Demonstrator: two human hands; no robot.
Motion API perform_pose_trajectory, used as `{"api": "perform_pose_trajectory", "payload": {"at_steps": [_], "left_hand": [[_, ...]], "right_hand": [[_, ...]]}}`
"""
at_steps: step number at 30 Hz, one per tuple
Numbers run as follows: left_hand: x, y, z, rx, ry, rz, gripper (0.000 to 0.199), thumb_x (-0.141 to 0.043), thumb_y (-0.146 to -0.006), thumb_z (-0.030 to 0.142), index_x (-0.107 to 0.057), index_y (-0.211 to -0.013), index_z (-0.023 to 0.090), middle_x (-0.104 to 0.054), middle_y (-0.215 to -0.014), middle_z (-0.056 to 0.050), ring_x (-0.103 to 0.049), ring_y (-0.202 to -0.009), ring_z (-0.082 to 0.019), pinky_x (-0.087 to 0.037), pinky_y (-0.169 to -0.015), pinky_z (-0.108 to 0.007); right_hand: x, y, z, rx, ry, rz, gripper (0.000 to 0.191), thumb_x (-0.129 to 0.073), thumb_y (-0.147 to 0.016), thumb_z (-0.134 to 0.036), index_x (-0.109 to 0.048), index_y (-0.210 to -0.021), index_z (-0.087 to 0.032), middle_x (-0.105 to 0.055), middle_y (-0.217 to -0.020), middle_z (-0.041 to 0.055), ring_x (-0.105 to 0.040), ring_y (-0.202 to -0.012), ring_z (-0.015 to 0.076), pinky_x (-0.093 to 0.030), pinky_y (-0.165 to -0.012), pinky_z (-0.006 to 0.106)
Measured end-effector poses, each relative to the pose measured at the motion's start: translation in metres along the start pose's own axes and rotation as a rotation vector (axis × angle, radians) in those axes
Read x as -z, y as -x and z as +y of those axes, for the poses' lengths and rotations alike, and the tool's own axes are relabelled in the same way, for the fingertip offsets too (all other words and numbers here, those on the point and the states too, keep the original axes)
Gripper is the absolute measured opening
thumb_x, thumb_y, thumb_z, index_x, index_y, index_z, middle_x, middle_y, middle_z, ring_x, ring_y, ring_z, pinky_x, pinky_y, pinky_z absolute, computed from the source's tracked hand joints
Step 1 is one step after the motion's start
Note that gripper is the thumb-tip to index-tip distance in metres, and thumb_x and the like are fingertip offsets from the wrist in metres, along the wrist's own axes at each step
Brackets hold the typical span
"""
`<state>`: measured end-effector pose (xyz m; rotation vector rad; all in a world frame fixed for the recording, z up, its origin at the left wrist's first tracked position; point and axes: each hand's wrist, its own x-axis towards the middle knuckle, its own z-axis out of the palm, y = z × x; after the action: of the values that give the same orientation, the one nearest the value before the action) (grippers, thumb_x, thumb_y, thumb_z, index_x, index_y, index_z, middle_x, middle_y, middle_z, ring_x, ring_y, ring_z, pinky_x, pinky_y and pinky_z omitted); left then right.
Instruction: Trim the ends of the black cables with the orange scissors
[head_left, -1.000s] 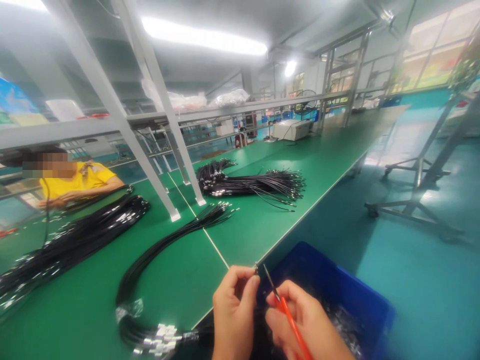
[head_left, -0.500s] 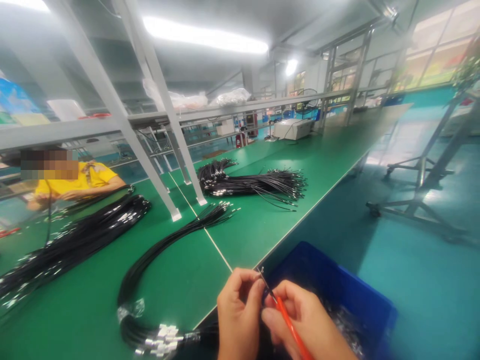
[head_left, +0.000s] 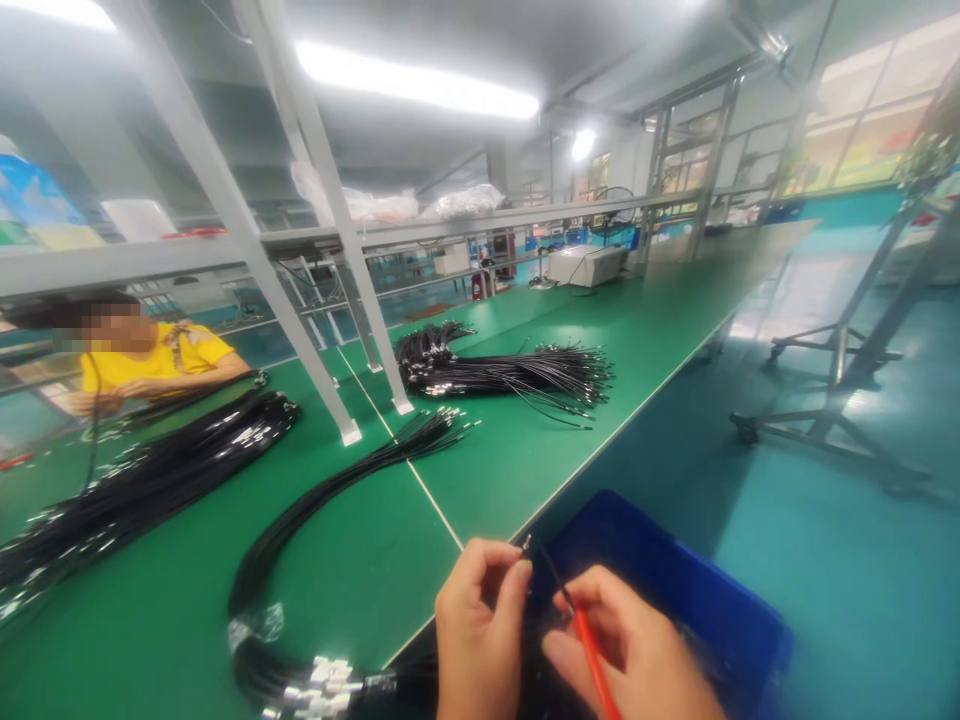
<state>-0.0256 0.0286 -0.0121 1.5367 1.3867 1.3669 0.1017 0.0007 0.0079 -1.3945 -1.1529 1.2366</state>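
Observation:
My left hand point(head_left: 482, 620) pinches a small metal-tipped cable end point(head_left: 526, 546) between thumb and forefinger, at the table's front edge. Just to its right, my right hand point(head_left: 626, 635) is closed around a red-handled tool point(head_left: 594, 665), whose thin dark tip points up and left toward the cable end without visibly touching it. A bundle of black cables point(head_left: 281, 530) curves over the green table on the left, wrapped with clear plastic. White and silver connectors point(head_left: 326, 686) lie at its lower end, left of my left hand.
A blue bin point(head_left: 675, 570) stands below the table edge, behind my right hand. More black cables point(head_left: 517, 372) lie farther back on the green table point(head_left: 367, 570). Metal shelf posts point(head_left: 345, 300) rise from it. A person in yellow point(head_left: 191, 355) sits at the left beside another cable pile point(head_left: 172, 470).
My right hand has moved slightly right and down with the red-handled tool, so its tip is now apart from the cable end. My left hand has barely moved.

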Motion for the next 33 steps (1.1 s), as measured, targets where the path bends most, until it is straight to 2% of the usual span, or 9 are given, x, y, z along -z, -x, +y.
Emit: {"api": "perform_pose_trajectory", "payload": {"at_steps": [3,6,12,18,22,24,28,30,33], "left_hand": [[-0.001,0.001,0.002,-0.056,-0.051,0.01,0.012,-0.058,-0.081,0.026,-0.062,-0.073,0.019,-0.062,-0.066,0.001,-0.059,-0.061,-0.015,-0.046,-0.057,-0.023],[-0.003,0.004,0.005,-0.104,-0.096,0.003,0.015,-0.056,-0.083,0.026,-0.062,-0.072,0.019,-0.062,-0.066,0.0,-0.059,-0.06,-0.015,-0.046,-0.056,-0.023],[-0.004,0.006,0.009,-0.138,-0.138,-0.028,0.018,-0.052,-0.086,0.023,-0.062,-0.072,0.019,-0.062,-0.066,0.0,-0.058,-0.059,-0.014,-0.045,-0.056,-0.022],[0.002,0.003,0.01,-0.027,-0.002,-0.08,0.014,-0.057,-0.081,0.025,-0.063,-0.07,0.019,-0.062,-0.066,0.0,-0.057,-0.061,-0.015,-0.044,-0.057,-0.022],[0.008,-0.003,0.012,0.108,0.176,-0.109,0.012,-0.062,-0.076,0.027,-0.063,-0.068,0.018,-0.06,-0.065,0.0,-0.055,-0.063,-0.016,-0.043,-0.06,-0.022],[0.012,-0.006,0.013,0.157,0.259,-0.111,0.012,-0.064,-0.074,0.027,-0.062,-0.067,0.018,-0.058,-0.063,0.002,-0.051,-0.062,-0.014,-0.041,-0.06,-0.021],[0.019,-0.011,0.017,0.199,0.37,-0.151,0.012,-0.065,-0.073,0.027,-0.061,-0.067,0.018,-0.056,-0.063,0.003,-0.047,-0.062,-0.012,-0.039,-0.06,-0.02],[0.021,-0.011,0.018,0.205,0.386,-0.179,0.012,-0.065,-0.073,0.027,-0.061,-0.067,0.017,-0.055,-0.063,0.003,-0.046,-0.062,-0.012,-0.039,-0.06,-0.02],[0.021,-0.011,0.018,0.205,0.39,-0.189,0.011,-0.064,-0.074,0.026,-0.062,-0.068,0.017,-0.055,-0.064,0.002,-0.047,-0.064,-0.012,-0.039,-0.063,-0.021]], "right_hand": [[0.001,-0.008,0.004,0.136,-0.008,0.165,0.026,-0.069,-0.065,-0.037,-0.057,-0.083,-0.022,-0.068,-0.068,0.0009,-0.066,-0.064,0.02,-0.051,-0.06,0.027],[-0.003,-0.019,0.001,0.214,-0.046,0.236,0.031,-0.071,-0.065,-0.039,-0.056,-0.087,-0.023,-0.07,-0.073,0.0029,-0.068,-0.069,0.0211,-0.054,-0.063,0.028],[-0.011,-0.026,-0.002,0.287,-0.078,0.233,0.017,-0.067,-0.071,-0.029,-0.058,-0.084,-0.022,-0.068,-0.071,0.0015,-0.066,-0.064,0.0178,-0.053,-0.059,0.024],[-0.011,-0.021,-0.001,0.272,-0.209,0.19,0.018,-0.068,-0.07,-0.029,-0.058,-0.083,-0.023,-0.067,-0.069,-0.0006,-0.064,-0.062,0.0162,-0.051,-0.057,0.023],[-0.004,-0.018,-0.014,0.151,-0.221,0.078,0.027,-0.075,-0.066,-0.032,-0.058,-0.085,-0.022,-0.065,-0.07,-0.0012,-0.06,-0.064,0.0153,-0.047,-0.059,0.024],[0.007,-0.017,-0.018,0.091,-0.236,-0.083,0.035,-0.079,-0.061,-0.04,-0.06,-0.084,-0.022,-0.061,-0.066,-0.0017,-0.054,-0.06,0.0139,-0.043,-0.054,0.023],[0.029,-0.019,-0.018,-0.027,-0.315,-0.489,0.054,-0.076,-0.054,-0.061,-0.066,-0.085,-0.018,-0.06,-0.063,0.0025,-0.046,-0.055,0.0135,-0.036,-0.05,0.025],[0.034,-0.018,-0.015,-0.094,-0.336,-0.569,0.052,-0.074,-0.058,-0.059,-0.067,-0.087,-0.017,-0.061,-0.064,0.0033,-0.044,-0.054,0.0122,-0.035,-0.051,0.025],[0.032,-0.017,-0.009,-0.184,-0.372,-0.595,0.047,-0.073,-0.063,-0.054,-0.065,-0.088,-0.015,-0.061,-0.063,0.0021,-0.039,-0.05,0.0082,-0.031,-0.05,0.022]]}}
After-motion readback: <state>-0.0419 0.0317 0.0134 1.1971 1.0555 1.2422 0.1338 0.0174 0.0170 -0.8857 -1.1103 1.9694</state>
